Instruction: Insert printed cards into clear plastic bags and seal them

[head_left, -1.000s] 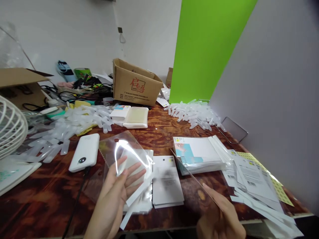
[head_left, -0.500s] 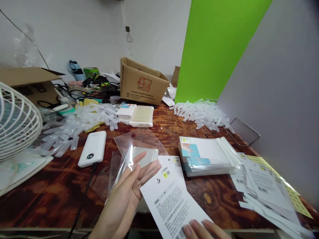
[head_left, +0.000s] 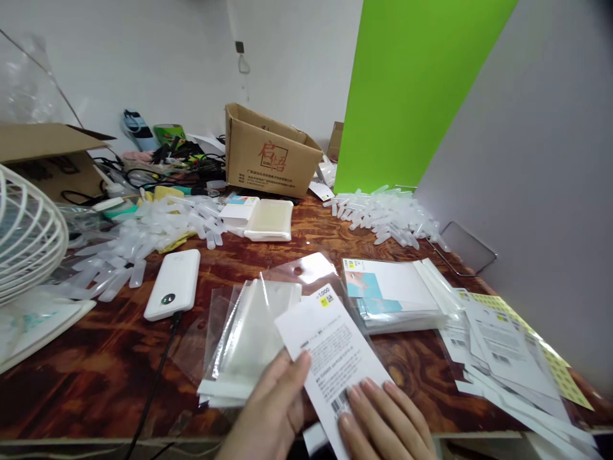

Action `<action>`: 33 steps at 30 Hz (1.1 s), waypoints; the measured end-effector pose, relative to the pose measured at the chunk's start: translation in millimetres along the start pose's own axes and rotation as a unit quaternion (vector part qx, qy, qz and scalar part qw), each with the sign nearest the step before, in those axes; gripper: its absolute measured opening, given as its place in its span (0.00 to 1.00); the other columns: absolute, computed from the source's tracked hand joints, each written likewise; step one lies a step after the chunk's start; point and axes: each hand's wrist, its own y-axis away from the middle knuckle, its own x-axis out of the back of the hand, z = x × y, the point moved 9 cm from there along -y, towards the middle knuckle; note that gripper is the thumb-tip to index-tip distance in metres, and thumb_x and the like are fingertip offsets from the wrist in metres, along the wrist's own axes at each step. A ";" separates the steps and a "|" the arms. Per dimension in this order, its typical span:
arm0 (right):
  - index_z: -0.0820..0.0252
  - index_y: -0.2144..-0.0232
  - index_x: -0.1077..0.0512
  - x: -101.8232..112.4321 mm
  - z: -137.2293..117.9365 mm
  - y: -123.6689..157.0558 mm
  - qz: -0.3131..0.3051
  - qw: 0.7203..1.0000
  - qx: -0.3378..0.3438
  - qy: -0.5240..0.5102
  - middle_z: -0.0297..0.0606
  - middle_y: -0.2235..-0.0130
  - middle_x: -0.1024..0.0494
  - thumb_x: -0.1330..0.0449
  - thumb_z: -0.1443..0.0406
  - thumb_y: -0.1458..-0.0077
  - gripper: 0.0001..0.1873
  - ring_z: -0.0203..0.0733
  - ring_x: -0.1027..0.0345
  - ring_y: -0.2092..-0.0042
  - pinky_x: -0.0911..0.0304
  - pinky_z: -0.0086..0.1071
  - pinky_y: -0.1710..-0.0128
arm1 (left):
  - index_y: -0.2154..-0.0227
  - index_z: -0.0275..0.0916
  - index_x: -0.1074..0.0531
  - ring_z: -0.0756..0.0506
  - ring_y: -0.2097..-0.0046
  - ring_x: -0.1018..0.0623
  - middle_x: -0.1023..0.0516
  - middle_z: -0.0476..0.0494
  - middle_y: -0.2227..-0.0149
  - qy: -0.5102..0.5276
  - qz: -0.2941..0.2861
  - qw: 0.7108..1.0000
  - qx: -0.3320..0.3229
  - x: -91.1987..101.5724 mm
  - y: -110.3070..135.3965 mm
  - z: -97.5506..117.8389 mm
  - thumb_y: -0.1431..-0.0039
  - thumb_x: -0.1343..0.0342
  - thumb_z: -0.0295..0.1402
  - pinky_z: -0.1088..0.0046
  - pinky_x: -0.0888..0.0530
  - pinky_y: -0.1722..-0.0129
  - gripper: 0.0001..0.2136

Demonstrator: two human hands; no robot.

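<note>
A white printed card (head_left: 332,354) with a yellow label and a barcode stands tilted across the middle of my view. My left hand (head_left: 271,409) grips its lower left edge, and my right hand (head_left: 383,421) has its fingers spread on the lower right part. Under the card lies a stack of clear plastic bags (head_left: 249,332) with a punched hole at the top flap. White backing shows through the bags, and the card covers their right side.
The wooden table (head_left: 96,377) holds a white power bank (head_left: 171,284) with a black cable, and a wrapped stack of cards (head_left: 393,297) to the right. Barcode sheets (head_left: 502,358) lie at far right, translucent plastic pieces (head_left: 163,223) behind, with a cardboard box (head_left: 271,156) and a fan (head_left: 29,233).
The card has risen from the lower right and now lies over the bags. My left hand has moved from the bags onto the card, and the bags lie lower and flatter.
</note>
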 end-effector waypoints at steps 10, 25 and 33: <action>0.50 0.59 0.24 -16.5 23.4 3.5 -0.036 0.985 -0.143 -0.089 0.35 0.38 0.34 0.43 0.69 0.40 0.11 0.49 0.39 0.40 0.39 0.44 0.45 | 0.56 0.46 0.20 0.35 0.40 0.30 0.21 0.42 0.47 -0.145 -0.033 0.989 -0.006 -4.8 8.1 4.1 0.49 0.35 0.44 0.59 0.38 0.37 0.18; 0.56 0.53 0.25 -6.8 46.8 -13.8 -0.128 0.954 -0.128 -0.240 0.42 0.52 0.20 0.35 0.61 0.44 0.16 0.51 0.32 0.42 0.29 0.44 0.47 | 0.49 0.48 0.25 0.38 0.35 0.36 0.25 0.47 0.42 -0.120 -0.076 0.990 0.013 -4.3 -0.5 -8.3 0.43 0.40 0.44 0.60 0.42 0.35 0.19; 0.57 0.53 0.26 -17.9 58.3 6.3 -0.095 0.929 -0.284 -0.216 0.50 0.40 0.31 0.37 0.57 0.44 0.17 0.54 0.38 0.39 0.31 0.45 0.48 | 0.46 0.47 0.27 0.37 0.38 0.32 0.26 0.45 0.42 -0.248 -0.089 0.965 -0.009 -16.4 4.5 -4.3 0.42 0.42 0.48 0.59 0.40 0.36 0.23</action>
